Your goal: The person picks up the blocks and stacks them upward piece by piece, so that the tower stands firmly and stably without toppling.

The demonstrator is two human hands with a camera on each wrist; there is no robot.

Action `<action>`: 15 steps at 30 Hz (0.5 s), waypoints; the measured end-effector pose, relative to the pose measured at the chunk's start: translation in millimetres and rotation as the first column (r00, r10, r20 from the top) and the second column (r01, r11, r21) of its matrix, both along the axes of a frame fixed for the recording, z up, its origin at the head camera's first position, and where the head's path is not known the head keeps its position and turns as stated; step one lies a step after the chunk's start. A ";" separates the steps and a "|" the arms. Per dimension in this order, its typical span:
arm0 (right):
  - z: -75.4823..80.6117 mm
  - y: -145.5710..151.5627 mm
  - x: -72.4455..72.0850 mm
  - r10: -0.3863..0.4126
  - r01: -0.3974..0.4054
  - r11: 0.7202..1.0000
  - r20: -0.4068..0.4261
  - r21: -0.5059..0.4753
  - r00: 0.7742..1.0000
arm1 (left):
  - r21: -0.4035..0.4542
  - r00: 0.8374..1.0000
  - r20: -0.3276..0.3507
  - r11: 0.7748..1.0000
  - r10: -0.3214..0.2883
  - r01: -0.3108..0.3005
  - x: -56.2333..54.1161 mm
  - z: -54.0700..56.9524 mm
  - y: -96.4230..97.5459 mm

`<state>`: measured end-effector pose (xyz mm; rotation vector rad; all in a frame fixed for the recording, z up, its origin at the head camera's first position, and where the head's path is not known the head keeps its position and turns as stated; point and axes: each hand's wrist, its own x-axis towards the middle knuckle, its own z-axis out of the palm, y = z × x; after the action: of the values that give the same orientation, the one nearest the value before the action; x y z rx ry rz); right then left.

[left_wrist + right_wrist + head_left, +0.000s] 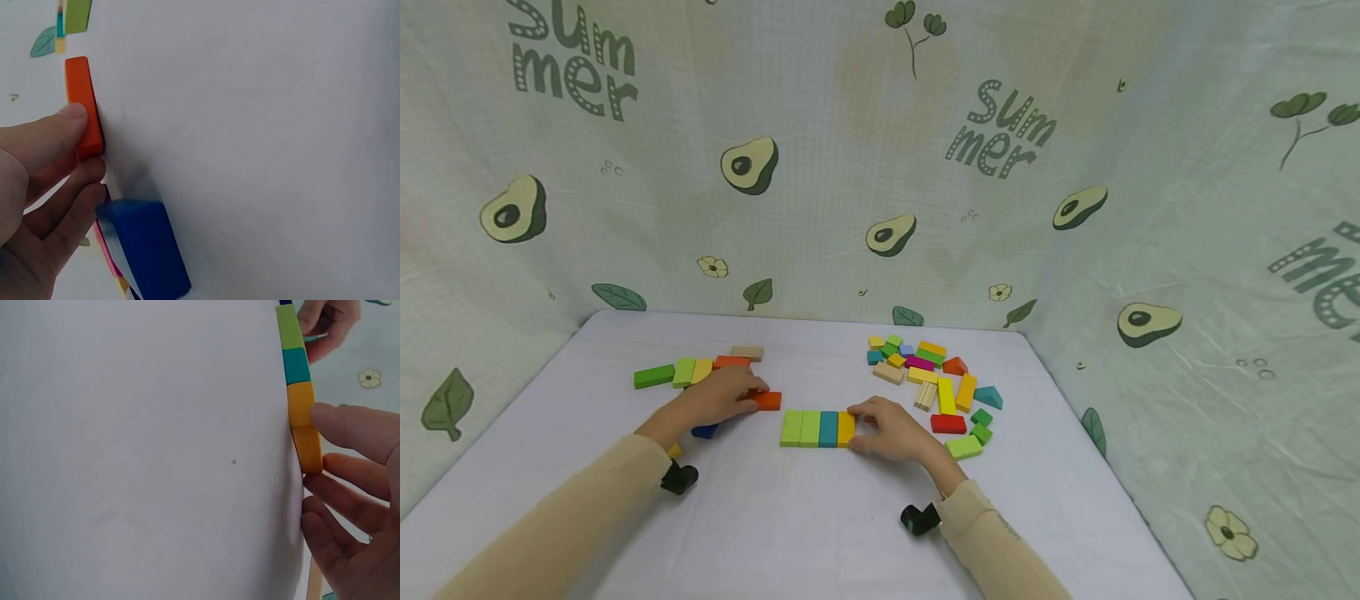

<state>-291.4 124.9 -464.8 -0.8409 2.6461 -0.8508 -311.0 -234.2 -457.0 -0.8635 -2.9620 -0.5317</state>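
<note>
On the white table lies a row of touching blocks: two light green blocks (792, 428), a teal block (828, 429) and, at the right end, a yellow-orange block (845, 427). My right hand (889, 430) pinches the yellow-orange block, thumb at its near end and a finger at its far end. Left of the row, across a small gap, my left hand (724, 397) grips an orange-red block (81, 81) between thumb and fingers. A dark blue block (147, 250) lies just beside that hand, partly hidden in the head view.
A loose pile including a red block (948, 424) and a teal triangle (988, 397) spreads to the right. Behind my left hand lie a green block (654, 377), a wooden block (747, 352) and others. Patterned cloth walls (820, 167) rise behind and beside the table.
</note>
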 end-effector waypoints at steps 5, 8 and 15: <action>-0.1 0.0 0.8 -0.004 0.004 1.000 0.006 -0.009 1.000 | 0.056 0.999 0.026 0.998 0.028 -0.029 -5.5 2.9 14.0; -0.3 0.3 1.5 -0.006 0.006 1.000 0.006 -0.017 1.000 | 0.084 0.999 0.054 0.996 0.008 -0.012 -14.3 3.8 26.3; -3.4 2.3 2.8 -0.023 0.024 0.998 0.019 -0.056 1.000 | 0.134 0.983 0.183 0.991 -0.017 -0.008 -29.3 0.8 58.4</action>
<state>-288.6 127.2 -468.2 -0.8123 2.6328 -0.9381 -340.3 -175.9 -456.2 -0.8518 -3.0413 -0.8437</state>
